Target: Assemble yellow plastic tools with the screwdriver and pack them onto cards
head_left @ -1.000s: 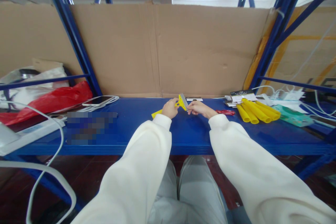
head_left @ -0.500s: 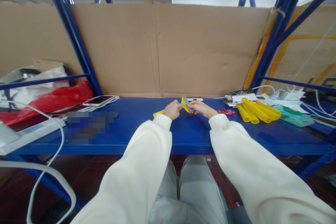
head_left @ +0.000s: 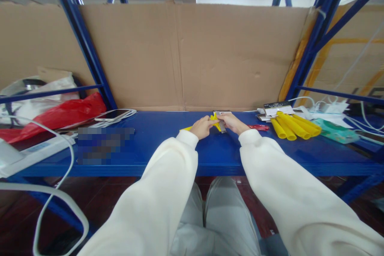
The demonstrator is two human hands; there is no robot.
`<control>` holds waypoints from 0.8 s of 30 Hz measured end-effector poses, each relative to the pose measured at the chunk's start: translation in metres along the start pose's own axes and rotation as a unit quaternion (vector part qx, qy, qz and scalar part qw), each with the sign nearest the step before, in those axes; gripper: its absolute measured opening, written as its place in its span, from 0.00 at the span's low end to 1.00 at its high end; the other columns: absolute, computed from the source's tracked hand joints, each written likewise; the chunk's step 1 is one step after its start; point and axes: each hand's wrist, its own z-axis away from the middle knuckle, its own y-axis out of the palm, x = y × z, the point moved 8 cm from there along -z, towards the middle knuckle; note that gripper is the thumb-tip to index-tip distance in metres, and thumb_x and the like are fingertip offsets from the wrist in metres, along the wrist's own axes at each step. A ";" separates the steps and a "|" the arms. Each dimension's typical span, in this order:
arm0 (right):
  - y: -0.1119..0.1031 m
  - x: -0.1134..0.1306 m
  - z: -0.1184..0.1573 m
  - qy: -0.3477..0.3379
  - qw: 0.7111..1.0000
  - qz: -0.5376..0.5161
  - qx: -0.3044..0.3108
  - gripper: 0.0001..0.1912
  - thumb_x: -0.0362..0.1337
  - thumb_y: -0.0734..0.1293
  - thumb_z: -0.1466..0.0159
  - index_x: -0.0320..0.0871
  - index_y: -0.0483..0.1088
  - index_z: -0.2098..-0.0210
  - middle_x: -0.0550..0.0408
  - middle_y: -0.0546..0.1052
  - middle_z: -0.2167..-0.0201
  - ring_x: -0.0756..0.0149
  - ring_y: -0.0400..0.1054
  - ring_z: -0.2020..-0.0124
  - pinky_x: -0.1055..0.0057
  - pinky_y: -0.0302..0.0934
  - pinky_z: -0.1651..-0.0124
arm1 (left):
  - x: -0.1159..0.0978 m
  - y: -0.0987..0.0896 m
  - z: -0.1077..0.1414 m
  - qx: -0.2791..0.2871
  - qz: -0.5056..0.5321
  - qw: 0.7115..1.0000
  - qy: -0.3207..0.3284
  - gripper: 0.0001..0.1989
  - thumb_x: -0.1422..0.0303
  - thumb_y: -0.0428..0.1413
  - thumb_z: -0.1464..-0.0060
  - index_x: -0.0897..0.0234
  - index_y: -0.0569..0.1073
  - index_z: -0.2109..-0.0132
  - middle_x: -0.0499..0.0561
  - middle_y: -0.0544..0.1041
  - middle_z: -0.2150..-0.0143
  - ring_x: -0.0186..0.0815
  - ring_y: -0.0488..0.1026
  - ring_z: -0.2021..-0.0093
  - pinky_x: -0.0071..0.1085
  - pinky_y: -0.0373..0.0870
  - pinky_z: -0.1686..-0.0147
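Observation:
My left hand (head_left: 201, 127) is closed on a yellow scraper, whose handle (head_left: 186, 129) sticks out to the left below the fingers. The scraper's yellow head (head_left: 215, 120) shows between my hands. Against its right side stands a flat grey metal blade (head_left: 222, 123), pinched in the fingers of my right hand (head_left: 232, 123). Whether blade and head are fastened together I cannot tell. Just right of my right hand lies a slim red object (head_left: 259, 127), partly covered by the hand and sleeve.
Several yellow tubes (head_left: 294, 126) lie on the blue table (head_left: 168, 152) at right, by a black-and-white card (head_left: 279, 108) and a green packet (head_left: 336, 131). At left are a red bag (head_left: 69, 114), a phone-like device (head_left: 108, 115) and white cables. A cardboard wall (head_left: 225, 56) closes the back.
The yellow head and grey blade have shifted right and turned. More of the blade shows now, and my left hand has moved slightly right.

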 end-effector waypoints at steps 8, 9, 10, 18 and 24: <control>0.002 -0.001 -0.001 -0.006 0.999 -0.045 0.020 0.13 0.26 0.67 0.37 0.42 0.66 0.77 0.60 0.72 0.83 0.72 0.65 0.81 0.76 0.62 0.73 | -0.008 -0.004 0.003 0.019 -0.026 0.999 -0.004 0.26 0.71 0.48 0.35 0.48 0.66 0.32 0.53 0.70 0.50 0.37 0.72 0.51 0.33 0.68 0.48; 0.002 -0.001 -0.001 -0.001 0.999 -0.047 0.023 0.13 0.26 0.67 0.37 0.42 0.66 0.77 0.60 0.72 0.83 0.72 0.65 0.81 0.76 0.62 0.72 | -0.008 -0.004 0.004 0.023 -0.026 0.999 -0.007 0.26 0.71 0.48 0.35 0.49 0.66 0.32 0.53 0.70 0.50 0.38 0.73 0.51 0.33 0.68 0.48; 0.003 -0.001 0.000 0.005 0.999 -0.048 0.026 0.13 0.26 0.66 0.37 0.42 0.66 0.76 0.60 0.72 0.83 0.71 0.66 0.80 0.75 0.63 0.71 | -0.009 -0.005 0.004 0.026 -0.025 0.999 -0.009 0.26 0.71 0.48 0.35 0.49 0.66 0.33 0.53 0.70 0.50 0.38 0.73 0.51 0.33 0.69 0.48; 0.005 0.004 0.008 0.017 0.998 -0.036 0.047 0.11 0.30 0.65 0.34 0.43 0.66 0.73 0.60 0.73 0.81 0.71 0.67 0.79 0.75 0.65 0.69 | -0.006 -0.009 0.004 0.019 -0.009 1.000 -0.023 0.25 0.70 0.49 0.35 0.49 0.67 0.33 0.53 0.71 0.51 0.38 0.73 0.50 0.32 0.69 0.49; -0.002 0.006 0.007 0.000 1.000 0.000 0.024 0.09 0.36 0.64 0.32 0.41 0.71 0.69 0.53 0.78 0.75 0.71 0.68 0.78 0.75 0.64 0.72 | 0.004 -0.013 0.006 0.012 -0.024 0.997 -0.072 0.24 0.69 0.49 0.34 0.48 0.68 0.34 0.54 0.72 0.49 0.40 0.74 0.48 0.32 0.69 0.49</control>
